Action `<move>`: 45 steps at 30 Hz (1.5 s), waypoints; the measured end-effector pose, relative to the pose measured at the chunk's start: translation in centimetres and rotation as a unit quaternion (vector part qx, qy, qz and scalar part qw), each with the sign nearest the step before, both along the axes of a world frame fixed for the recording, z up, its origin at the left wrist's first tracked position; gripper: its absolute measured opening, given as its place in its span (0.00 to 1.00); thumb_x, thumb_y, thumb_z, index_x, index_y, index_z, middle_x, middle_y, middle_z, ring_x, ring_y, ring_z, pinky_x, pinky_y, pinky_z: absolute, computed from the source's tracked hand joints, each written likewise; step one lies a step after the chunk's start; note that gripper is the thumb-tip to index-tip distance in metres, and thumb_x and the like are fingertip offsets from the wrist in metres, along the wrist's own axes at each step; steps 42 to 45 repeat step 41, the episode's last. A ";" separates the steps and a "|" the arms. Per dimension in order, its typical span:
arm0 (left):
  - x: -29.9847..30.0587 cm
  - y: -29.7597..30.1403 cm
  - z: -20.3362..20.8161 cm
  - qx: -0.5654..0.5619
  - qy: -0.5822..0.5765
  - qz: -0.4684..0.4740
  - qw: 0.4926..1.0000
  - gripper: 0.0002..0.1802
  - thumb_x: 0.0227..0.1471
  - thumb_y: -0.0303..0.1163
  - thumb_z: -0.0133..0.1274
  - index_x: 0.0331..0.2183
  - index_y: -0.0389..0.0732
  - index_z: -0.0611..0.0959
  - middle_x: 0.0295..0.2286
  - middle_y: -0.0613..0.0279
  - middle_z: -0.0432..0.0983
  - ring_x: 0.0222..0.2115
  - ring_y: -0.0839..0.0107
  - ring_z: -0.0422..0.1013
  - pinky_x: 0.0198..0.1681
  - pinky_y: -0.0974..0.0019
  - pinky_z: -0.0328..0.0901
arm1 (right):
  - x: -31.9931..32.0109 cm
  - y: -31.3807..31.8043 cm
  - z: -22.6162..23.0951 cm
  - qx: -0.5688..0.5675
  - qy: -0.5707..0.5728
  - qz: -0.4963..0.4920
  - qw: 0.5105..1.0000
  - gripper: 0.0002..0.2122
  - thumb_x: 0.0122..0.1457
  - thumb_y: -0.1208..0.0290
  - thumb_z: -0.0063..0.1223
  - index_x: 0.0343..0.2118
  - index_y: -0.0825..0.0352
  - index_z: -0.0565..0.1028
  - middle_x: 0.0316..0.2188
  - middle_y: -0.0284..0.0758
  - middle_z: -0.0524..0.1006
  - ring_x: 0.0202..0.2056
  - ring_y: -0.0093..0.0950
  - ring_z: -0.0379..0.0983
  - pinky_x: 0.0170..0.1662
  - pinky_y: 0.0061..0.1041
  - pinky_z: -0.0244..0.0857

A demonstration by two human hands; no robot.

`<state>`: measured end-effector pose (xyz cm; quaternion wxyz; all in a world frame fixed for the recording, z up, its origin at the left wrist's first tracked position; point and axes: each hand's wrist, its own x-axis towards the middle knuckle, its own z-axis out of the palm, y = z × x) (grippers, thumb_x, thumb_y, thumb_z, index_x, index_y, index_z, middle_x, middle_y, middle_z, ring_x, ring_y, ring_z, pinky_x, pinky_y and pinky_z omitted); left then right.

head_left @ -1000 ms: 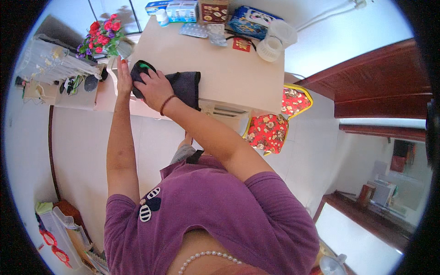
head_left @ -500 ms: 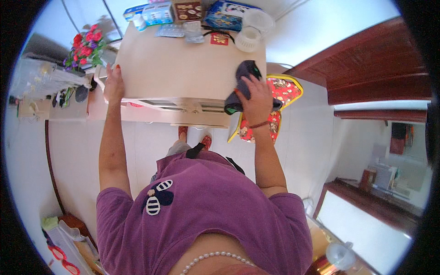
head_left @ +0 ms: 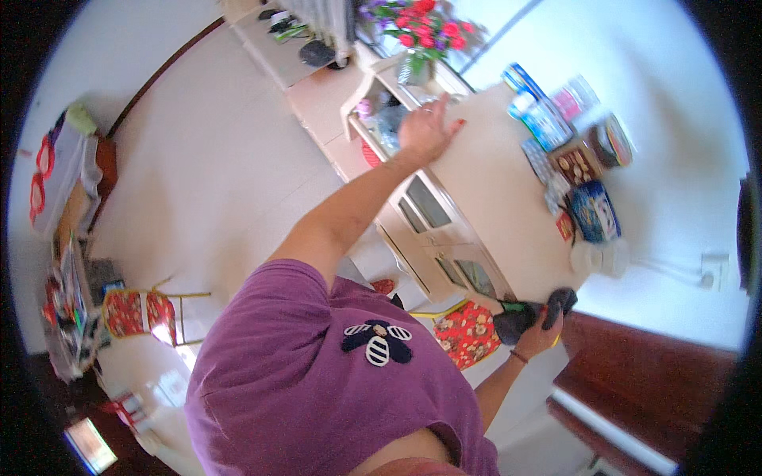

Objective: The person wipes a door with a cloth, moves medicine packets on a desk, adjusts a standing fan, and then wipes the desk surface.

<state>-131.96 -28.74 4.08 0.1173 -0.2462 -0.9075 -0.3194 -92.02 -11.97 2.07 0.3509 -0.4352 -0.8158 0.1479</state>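
My right hand [head_left: 541, 336] is closed round a bunched dark grey cloth [head_left: 517, 324] with a bit of green on it. It holds the cloth at the right end of a cream cabinet [head_left: 496, 190], against the edge of the top. At the cabinet's other end, my left hand [head_left: 427, 133] lies with its fingers spread over the edge of the top, holding nothing. Beneath that hand are side shelves with small items. A vase of red and purple flowers [head_left: 421, 32] stands just beyond it.
Along the wall side of the top are blue-white boxes [head_left: 544, 123], a brown box [head_left: 573, 163], a blue packet [head_left: 595, 210] and white plastic tubs [head_left: 601, 258]. A red floral chair [head_left: 467, 332] is by the cabinet's right end. Dark red wooden furniture [head_left: 635, 357] stands beyond.
The view has swung round, so the cabinet now lies at a slant. My right hand has brought the cloth from the cabinet top to its right edge. My left hand stays at the left end.
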 end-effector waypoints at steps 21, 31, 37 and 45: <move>11.9 -36.0 -19.1 0.039 -0.302 -0.041 0.951 0.35 0.47 0.40 0.48 0.55 0.46 0.54 0.51 0.49 0.56 0.51 0.53 0.56 0.52 0.56 0.53 | -11.1 -9.1 2.2 0.119 -0.208 0.118 0.964 0.19 0.53 0.59 0.48 0.42 0.69 0.69 0.40 0.43 0.71 0.42 0.40 0.65 0.46 0.35 0.57; 30.2 -72.5 -25.5 0.114 -0.398 0.623 0.664 0.26 0.48 0.47 0.44 0.45 0.40 0.70 0.41 0.44 0.68 0.43 0.51 0.65 0.47 0.57 0.59 | -26.0 -41.2 -8.6 -0.173 -0.218 0.541 0.794 0.17 0.51 0.58 0.50 0.34 0.69 0.72 0.27 0.45 0.74 0.31 0.40 0.72 0.35 0.32 0.64; 39.5 -70.2 -27.6 0.272 -0.404 0.679 0.550 0.27 0.47 0.48 0.47 0.44 0.38 0.70 0.41 0.44 0.69 0.44 0.51 0.64 0.48 0.58 0.59 | -33.2 -45.7 -12.5 -0.057 -0.365 0.592 0.717 0.22 0.50 0.50 0.46 0.28 0.70 0.73 0.26 0.48 0.74 0.32 0.44 0.70 0.35 0.37 0.63; 44.0 -65.8 -28.8 0.237 -0.469 0.703 0.479 0.30 0.45 0.48 0.48 0.47 0.41 0.69 0.45 0.44 0.65 0.49 0.54 0.59 0.53 0.58 0.52 | -36.6 -44.8 -15.0 -0.042 -0.516 0.549 0.656 0.22 0.49 0.50 0.48 0.34 0.68 0.75 0.32 0.49 0.74 0.36 0.40 0.71 0.42 0.35 0.63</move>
